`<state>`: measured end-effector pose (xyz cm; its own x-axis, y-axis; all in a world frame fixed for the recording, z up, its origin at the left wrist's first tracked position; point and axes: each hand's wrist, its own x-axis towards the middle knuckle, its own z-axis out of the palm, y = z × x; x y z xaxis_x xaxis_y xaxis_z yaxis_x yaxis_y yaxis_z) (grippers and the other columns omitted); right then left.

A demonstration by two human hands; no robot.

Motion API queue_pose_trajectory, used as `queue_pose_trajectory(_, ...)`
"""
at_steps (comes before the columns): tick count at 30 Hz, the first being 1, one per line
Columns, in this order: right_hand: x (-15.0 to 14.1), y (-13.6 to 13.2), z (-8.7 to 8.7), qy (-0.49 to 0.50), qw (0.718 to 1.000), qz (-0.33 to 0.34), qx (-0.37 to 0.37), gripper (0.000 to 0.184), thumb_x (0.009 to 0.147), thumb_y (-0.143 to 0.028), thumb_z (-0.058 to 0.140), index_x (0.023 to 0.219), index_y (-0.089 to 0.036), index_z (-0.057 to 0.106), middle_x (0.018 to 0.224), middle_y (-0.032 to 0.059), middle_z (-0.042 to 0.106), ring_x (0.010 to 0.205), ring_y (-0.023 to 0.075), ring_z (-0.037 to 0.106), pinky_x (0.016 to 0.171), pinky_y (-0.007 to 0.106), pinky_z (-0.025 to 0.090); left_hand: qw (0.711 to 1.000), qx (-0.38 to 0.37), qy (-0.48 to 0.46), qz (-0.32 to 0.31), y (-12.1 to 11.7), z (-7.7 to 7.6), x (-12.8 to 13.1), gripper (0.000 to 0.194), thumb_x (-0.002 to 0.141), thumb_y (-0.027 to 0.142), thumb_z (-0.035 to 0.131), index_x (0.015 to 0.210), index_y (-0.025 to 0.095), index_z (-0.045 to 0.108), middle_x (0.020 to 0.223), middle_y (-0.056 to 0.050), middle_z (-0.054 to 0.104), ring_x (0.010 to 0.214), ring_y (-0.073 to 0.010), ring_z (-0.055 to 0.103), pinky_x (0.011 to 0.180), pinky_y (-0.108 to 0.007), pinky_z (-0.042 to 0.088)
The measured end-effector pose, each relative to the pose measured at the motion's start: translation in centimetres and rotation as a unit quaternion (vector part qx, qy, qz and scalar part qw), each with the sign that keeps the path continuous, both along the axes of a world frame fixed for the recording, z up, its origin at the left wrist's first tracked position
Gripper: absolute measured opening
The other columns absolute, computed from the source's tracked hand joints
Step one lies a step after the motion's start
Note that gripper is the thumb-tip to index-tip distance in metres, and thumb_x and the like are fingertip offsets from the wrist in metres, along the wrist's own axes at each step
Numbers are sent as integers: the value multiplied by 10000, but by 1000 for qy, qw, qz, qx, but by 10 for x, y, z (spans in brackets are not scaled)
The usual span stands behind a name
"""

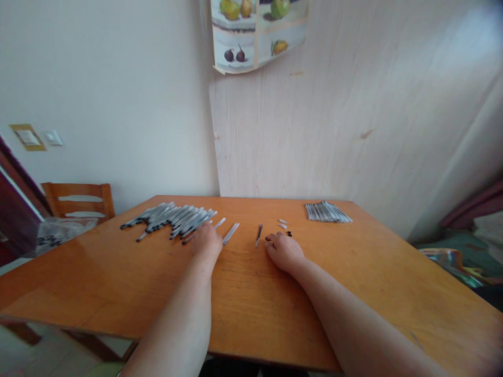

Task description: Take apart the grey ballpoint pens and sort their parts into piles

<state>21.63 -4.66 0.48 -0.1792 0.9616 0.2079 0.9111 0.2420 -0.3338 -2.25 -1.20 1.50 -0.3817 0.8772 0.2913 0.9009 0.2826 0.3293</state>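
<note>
Okay, both bare hands out over the wooden table [251, 298], forearms coming in from the near edge. Left hand [207, 242] sits at the right end of a big loose pile of pens [176, 219], clear-bodied with dark ends mostly facing the near left; back of hand blocks the fingers, so can't tell if it's gripping a pen or only touching. Just right of that hand, pale tubes [231, 233] lying slanted side by side, and one more short pale piece [220, 222] a bit farther back. Right hand [283, 250] is low at the tabletop, fingers curled in; can't tell whether anything is in the grip. Between the hands, nearer the right one, a thin dark stick [259, 235] lies alone, pointing away from the person. Right beyond the right hand: small black bits [290, 233], then small whitish pieces [282, 223] slightly farther. Far right on the table, well apart from the pile, a neat row of pens [328, 212] laid close side by side. Around: wooden chair [80, 196] behind the table's left side, clear plastic bag [65, 230] with dark items by it, fruit-picture poster [257, 34] on the wall.
</note>
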Motion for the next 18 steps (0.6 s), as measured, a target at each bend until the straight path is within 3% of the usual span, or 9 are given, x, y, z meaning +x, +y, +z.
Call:
queue_pose_trajectory(4, 5, 8, -5, 75, 997, -15, 32, 330, 887, -295, 450, 1085, -196, 694, 1046, 117, 675, 928, 205, 621, 798, 286, 419, 995, 40, -18, -85, -1, 2, 13, 282, 907, 241, 373, 1088, 140, 563, 986, -182, 672, 902, -303, 639, 747, -384, 455)
queue_pose_trajectory(8, 9, 17, -6, 192, 978, 7, 78, 285, 875, -309, 465, 897, -189, 722, 873, 75, 688, 868, 188, 612, 763, 270, 415, 966, 80, -104, -221, -1, -4, 31, 175, 909, 282, 435, 980, 185, 563, 932, -102, 673, 882, -225, 628, 756, -314, 441)
queue_pose_trajectory(10, 8, 19, -5, 285, 955, 13, 83, 295, 865, -351, 468, 810, -184, 705, 771, 49, 664, 780, 173, 599, 700, 262, 415, 942, 72, -167, -282, -4, -6, 42, 174, 907, 311, 452, 940, 190, 572, 906, -71, 676, 856, -191, 622, 749, -285, 442)
queue_pose_trajectory(14, 2, 13, 3, 489, 872, -20, 7, 367, 828, -494, 493, 817, -169, 663, 742, 38, 630, 643, 143, 557, 546, 241, 393, 909, 47, -200, -363, -18, 1, 61, 204, 910, 319, 442, 883, 200, 606, 854, -28, 671, 829, -164, 605, 761, -272, 436)
queue_pose_trajectory(18, -1, 6, 9, 553, 832, -13, -44, 393, 808, -545, 523, 813, -167, 632, 765, 50, 633, 631, 133, 552, 499, 228, 384, 897, 25, -189, -398, -30, 7, 71, 213, 909, 300, 442, 813, 207, 608, 812, -8, 658, 794, -152, 587, 715, -254, 422)
